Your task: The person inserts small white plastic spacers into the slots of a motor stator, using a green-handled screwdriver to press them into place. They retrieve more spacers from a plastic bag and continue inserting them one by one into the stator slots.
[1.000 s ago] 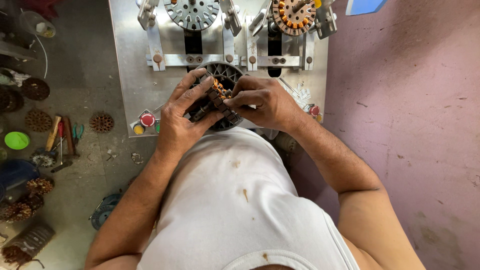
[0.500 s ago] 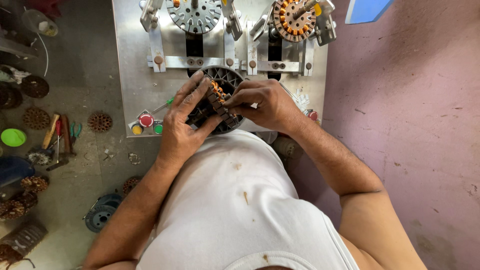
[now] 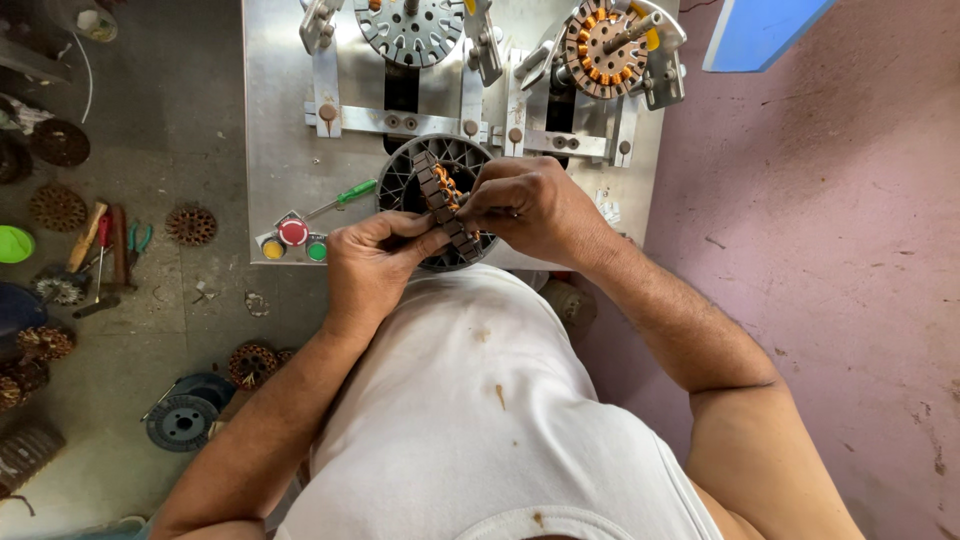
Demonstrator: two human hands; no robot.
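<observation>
Grey metal forms the desk (image 3: 275, 120), and low on its front edge the person holds a dark ring-shaped motor core (image 3: 447, 205) on edge, tilted, over a round black slotted part. Left hand (image 3: 375, 265) is closed around the core's lower rim; right hand (image 3: 530, 205) pinches its upper part, where copper wire shows. Just left lie a green screwdriver (image 3: 345, 197) and three coloured buttons (image 3: 291, 240). Two round fixtures (image 3: 610, 45) stand behind.
</observation>
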